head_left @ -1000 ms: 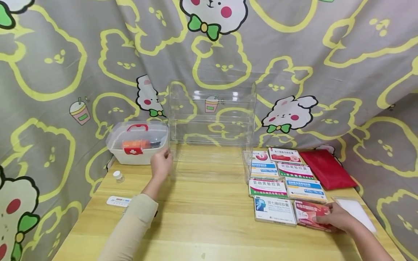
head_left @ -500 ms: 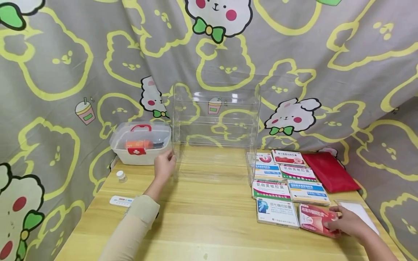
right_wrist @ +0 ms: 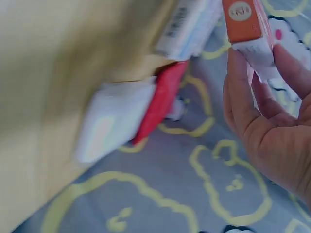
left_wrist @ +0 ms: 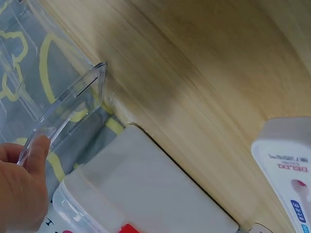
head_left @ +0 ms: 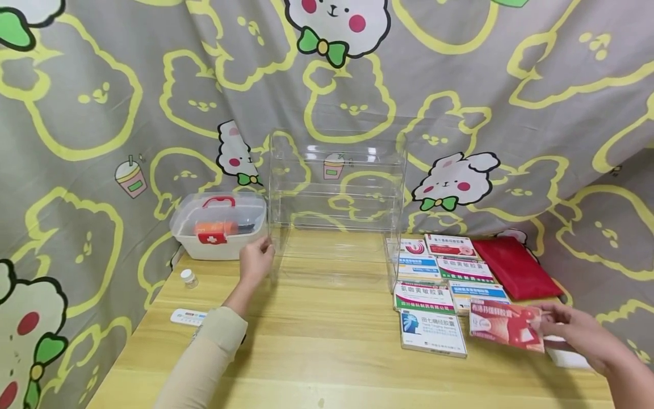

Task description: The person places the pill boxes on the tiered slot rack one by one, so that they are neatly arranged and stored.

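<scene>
In the head view a clear acrylic tiered rack (head_left: 334,224) stands at the back centre of the table. My left hand (head_left: 255,262) is at its left side; the left wrist view shows thumb and fingers pinching the edge of the rack's clear side panel (left_wrist: 63,109). My right hand (head_left: 579,335) holds a red-and-pink medicine box (head_left: 503,326) by its right end, raised above the table. Seen from the right wrist, the thumb lies on one side of the box's end (right_wrist: 245,24) and fingers on the other. Several flat medicine boxes (head_left: 433,334) lie in rows beside it.
Left of the rack sits a first-aid box (head_left: 219,244) with a translucent lid. A small white-capped bottle (head_left: 188,278) and a white thermometer-like strip (head_left: 187,316) lie nearer. At right are a red pouch (head_left: 518,270) and a white flat pack (head_left: 569,357). A patterned curtain hangs behind.
My right hand has taken the red medicine box up from the front right of the rows and tilted it. My left hand has stayed at the rack's edge.
</scene>
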Tool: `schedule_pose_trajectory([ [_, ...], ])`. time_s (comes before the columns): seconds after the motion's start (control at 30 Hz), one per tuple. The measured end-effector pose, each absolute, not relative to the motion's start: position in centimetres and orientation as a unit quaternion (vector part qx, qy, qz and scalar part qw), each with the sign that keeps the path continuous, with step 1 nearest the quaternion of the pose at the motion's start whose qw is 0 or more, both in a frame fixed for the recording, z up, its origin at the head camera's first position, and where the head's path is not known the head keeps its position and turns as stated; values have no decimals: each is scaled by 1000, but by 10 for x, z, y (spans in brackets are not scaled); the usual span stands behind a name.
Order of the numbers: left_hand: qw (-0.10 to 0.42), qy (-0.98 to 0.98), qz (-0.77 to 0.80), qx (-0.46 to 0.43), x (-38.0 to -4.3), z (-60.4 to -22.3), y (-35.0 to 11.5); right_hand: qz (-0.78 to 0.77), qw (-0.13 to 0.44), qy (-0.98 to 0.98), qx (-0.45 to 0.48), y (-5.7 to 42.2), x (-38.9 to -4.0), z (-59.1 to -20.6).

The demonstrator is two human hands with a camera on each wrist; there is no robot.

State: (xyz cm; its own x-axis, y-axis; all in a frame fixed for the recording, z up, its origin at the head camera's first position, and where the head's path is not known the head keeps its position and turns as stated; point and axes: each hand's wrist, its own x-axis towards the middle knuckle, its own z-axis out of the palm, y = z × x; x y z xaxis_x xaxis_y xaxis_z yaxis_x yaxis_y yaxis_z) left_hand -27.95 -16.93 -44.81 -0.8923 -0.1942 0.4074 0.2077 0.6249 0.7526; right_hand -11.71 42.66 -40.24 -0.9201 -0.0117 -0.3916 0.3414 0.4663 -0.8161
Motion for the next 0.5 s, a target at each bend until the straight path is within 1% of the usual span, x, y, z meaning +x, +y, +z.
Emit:
schedule_pose_trajectory([
  [0.1,234,-871,-431,3,-279,-447,-171,-515,120,847,55,414,-124,-385],
  [0.2,225,-874,-431,14,-278,-446,-172,-507,54,860,20,396,-134,-368],
  [0.33,208,-877,-432,18,-278,-445,-171,-457,-13,890,6,368,-151,-346],
  [0.4,207,-877,-433,17,-278,-445,-170,-443,-31,896,15,353,-160,-337],
  [0.5,213,-876,-433,12,-279,-446,-168,-476,-45,878,22,332,-173,-326],
])
